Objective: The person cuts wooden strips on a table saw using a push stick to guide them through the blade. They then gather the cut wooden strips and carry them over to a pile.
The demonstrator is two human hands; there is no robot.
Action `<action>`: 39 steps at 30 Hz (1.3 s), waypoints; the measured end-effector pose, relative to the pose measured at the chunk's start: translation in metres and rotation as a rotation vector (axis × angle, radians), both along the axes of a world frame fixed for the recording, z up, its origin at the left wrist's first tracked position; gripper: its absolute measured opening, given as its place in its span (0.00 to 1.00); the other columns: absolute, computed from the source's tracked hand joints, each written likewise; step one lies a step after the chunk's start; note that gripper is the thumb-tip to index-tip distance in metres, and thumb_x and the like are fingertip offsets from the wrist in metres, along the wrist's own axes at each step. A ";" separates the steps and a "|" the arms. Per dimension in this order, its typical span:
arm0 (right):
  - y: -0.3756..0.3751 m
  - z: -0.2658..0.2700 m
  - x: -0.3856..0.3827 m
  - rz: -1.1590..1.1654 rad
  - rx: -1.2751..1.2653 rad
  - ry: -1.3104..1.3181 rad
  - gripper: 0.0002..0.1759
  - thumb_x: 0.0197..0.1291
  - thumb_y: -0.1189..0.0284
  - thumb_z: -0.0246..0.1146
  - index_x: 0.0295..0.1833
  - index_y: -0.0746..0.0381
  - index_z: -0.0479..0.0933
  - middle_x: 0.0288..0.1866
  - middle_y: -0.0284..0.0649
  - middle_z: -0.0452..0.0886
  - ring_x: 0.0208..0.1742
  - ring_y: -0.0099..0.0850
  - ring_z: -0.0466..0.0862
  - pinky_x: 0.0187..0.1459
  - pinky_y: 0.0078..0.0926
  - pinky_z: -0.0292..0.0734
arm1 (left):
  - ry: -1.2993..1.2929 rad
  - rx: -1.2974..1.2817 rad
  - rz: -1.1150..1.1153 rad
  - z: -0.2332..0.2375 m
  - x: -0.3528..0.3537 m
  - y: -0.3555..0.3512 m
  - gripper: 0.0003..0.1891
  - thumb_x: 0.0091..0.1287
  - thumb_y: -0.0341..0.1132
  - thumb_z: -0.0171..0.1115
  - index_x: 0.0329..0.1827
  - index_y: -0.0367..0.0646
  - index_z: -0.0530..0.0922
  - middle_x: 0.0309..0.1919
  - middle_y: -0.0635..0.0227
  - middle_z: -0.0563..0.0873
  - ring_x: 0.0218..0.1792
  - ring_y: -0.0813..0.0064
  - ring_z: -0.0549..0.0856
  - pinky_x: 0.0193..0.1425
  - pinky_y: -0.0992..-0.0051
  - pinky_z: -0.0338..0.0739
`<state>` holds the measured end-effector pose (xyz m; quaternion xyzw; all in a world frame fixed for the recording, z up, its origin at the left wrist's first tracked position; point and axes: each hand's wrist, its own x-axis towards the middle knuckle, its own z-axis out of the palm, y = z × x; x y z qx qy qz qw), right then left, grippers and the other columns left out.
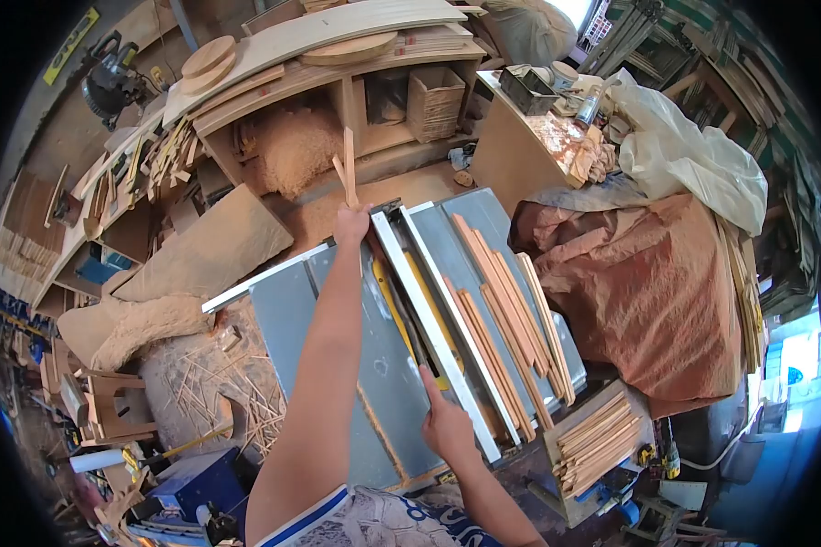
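At the far end of the grey saw table [287,301], my left hand [351,224] is closed around the lower ends of narrow wooden strips [349,169], which point away from me. My right hand [449,428] is over the near part of the table, left of a long white fence rail [433,328]. Its index finger stretches forward beside a yellow strip [394,310] and a dark slot, and nothing shows in its grasp. Right of the rail, several long wooden strips [502,305] lie lengthwise on the table.
A box of cut strips [597,442] stands near right. Brown sawdust-covered sheeting [639,301] drapes the right side. Beyond the table is a workbench [356,55] with a sawdust pile [292,150] beneath. Thin offcuts [233,392] litter the floor at left, near a leaning board [214,242].
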<state>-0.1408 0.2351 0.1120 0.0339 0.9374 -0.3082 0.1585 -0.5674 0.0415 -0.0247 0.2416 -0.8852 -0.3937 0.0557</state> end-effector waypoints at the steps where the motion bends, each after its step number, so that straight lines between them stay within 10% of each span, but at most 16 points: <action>1: 0.001 0.000 -0.001 0.001 0.003 -0.002 0.51 0.64 0.81 0.58 0.89 0.38 0.50 0.32 0.58 0.86 0.34 0.62 0.86 0.38 0.60 0.80 | -0.002 0.003 0.001 -0.001 -0.004 0.001 0.27 0.65 0.53 0.72 0.54 0.38 0.84 0.52 0.43 0.90 0.57 0.44 0.89 0.63 0.50 0.81; 11: 0.016 0.042 0.050 0.099 -0.128 0.000 0.46 0.64 0.82 0.56 0.87 0.40 0.59 0.38 0.60 0.86 0.41 0.63 0.87 0.44 0.60 0.80 | 0.215 0.109 0.249 0.061 0.085 -0.218 0.19 0.64 0.40 0.70 0.53 0.37 0.84 0.43 0.54 0.92 0.45 0.59 0.91 0.51 0.61 0.84; 17: -0.024 0.046 0.094 0.182 -0.100 -0.099 0.46 0.68 0.84 0.52 0.88 0.39 0.57 0.60 0.65 0.84 0.46 0.57 0.90 0.48 0.49 0.82 | 0.773 0.369 0.456 0.127 0.301 -0.447 0.11 0.68 0.34 0.71 0.49 0.40 0.83 0.37 0.68 0.88 0.38 0.77 0.85 0.41 0.70 0.80; 18: -0.044 0.067 0.097 0.166 -0.092 -0.281 0.45 0.68 0.86 0.51 0.89 0.44 0.57 0.74 0.63 0.77 0.62 0.53 0.87 0.63 0.41 0.80 | 0.797 0.361 0.494 0.158 0.356 -0.462 0.10 0.69 0.34 0.70 0.48 0.40 0.83 0.36 0.68 0.88 0.38 0.77 0.85 0.41 0.70 0.80; 21: -0.081 0.058 0.144 0.319 -0.121 -0.041 0.47 0.66 0.86 0.51 0.88 0.42 0.58 0.47 0.63 0.87 0.48 0.53 0.91 0.52 0.49 0.82 | 0.938 0.049 0.691 0.193 0.510 -0.504 0.06 0.73 0.34 0.68 0.45 0.43 0.82 0.27 0.78 0.78 0.28 0.83 0.78 0.30 0.76 0.72; 23: -0.110 0.057 0.174 0.435 -0.268 -0.055 0.45 0.65 0.87 0.49 0.88 0.52 0.58 0.66 0.58 0.77 0.67 0.49 0.77 0.68 0.42 0.68 | 0.823 -0.175 0.821 0.206 0.633 -0.514 0.10 0.72 0.36 0.71 0.45 0.39 0.81 0.33 0.68 0.87 0.36 0.77 0.84 0.40 0.71 0.80; 24: -0.122 0.056 0.187 0.440 -0.404 -0.071 0.43 0.64 0.89 0.47 0.87 0.61 0.58 0.85 0.53 0.66 0.87 0.44 0.63 0.84 0.34 0.54 | 0.880 -0.135 0.846 0.202 0.692 -0.513 0.10 0.73 0.35 0.70 0.47 0.39 0.81 0.34 0.68 0.87 0.36 0.78 0.84 0.41 0.71 0.80; 29: -0.157 0.033 0.253 0.591 -0.397 0.023 0.44 0.63 0.89 0.47 0.87 0.62 0.58 0.84 0.56 0.67 0.85 0.47 0.66 0.82 0.35 0.58 | 0.975 0.093 1.045 0.122 0.924 -0.456 0.13 0.76 0.32 0.66 0.58 0.37 0.79 0.39 0.66 0.89 0.39 0.78 0.87 0.44 0.72 0.82; 33: -0.182 0.034 0.296 0.690 -0.340 0.056 0.43 0.64 0.88 0.47 0.87 0.62 0.58 0.81 0.59 0.70 0.83 0.49 0.69 0.81 0.36 0.61 | 0.348 -0.114 1.497 0.053 1.065 -0.463 0.16 0.73 0.40 0.67 0.57 0.39 0.81 0.43 0.55 0.91 0.43 0.55 0.91 0.51 0.59 0.85; 39: -0.196 0.042 0.331 0.734 -0.291 0.019 0.41 0.67 0.85 0.48 0.87 0.59 0.59 0.80 0.59 0.72 0.82 0.51 0.71 0.79 0.36 0.63 | 0.020 -0.113 1.597 0.023 1.144 -0.567 0.24 0.69 0.50 0.66 0.57 0.38 0.83 0.48 0.45 0.91 0.54 0.43 0.89 0.61 0.52 0.81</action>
